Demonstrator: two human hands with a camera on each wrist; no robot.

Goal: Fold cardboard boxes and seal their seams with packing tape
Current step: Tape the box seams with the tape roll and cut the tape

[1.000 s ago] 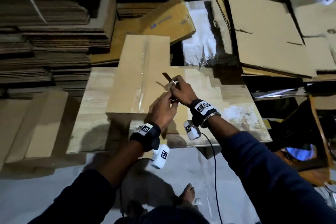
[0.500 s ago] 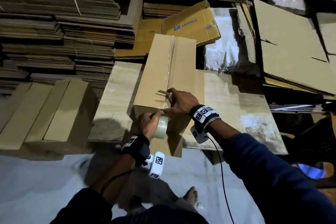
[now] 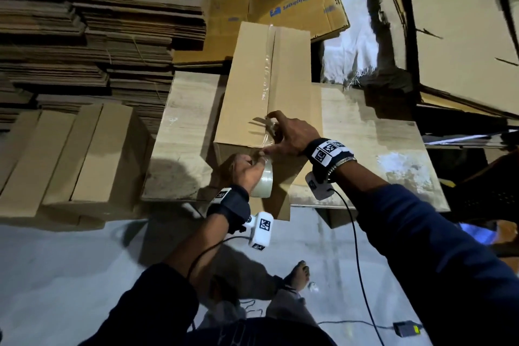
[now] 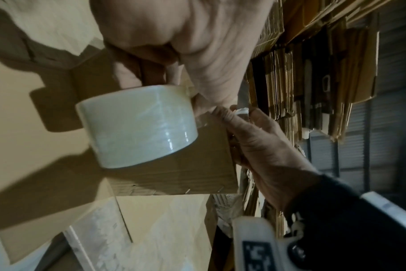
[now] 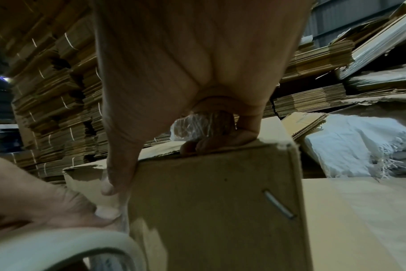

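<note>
Stacked cardboard (image 3: 84, 36) rings table (image 3: 379, 149) bearing box (image 3: 252, 87), left hand (image 3: 247, 170) gripping tape roll (image 3: 265, 181) at box's 6 o'clock end, right hand (image 3: 289, 135) gripping a small blade (image 3: 259, 120), thumb pressing tape (image 3: 266, 76) on seam.

navy sleeves (image 3: 438, 255), black wristbands (image 3: 233, 205), bare foot (image 3: 300, 275)

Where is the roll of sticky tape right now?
In the head view the tape roll is in the left hand, against the near end of the long cardboard box, just below the right hand.
</note>
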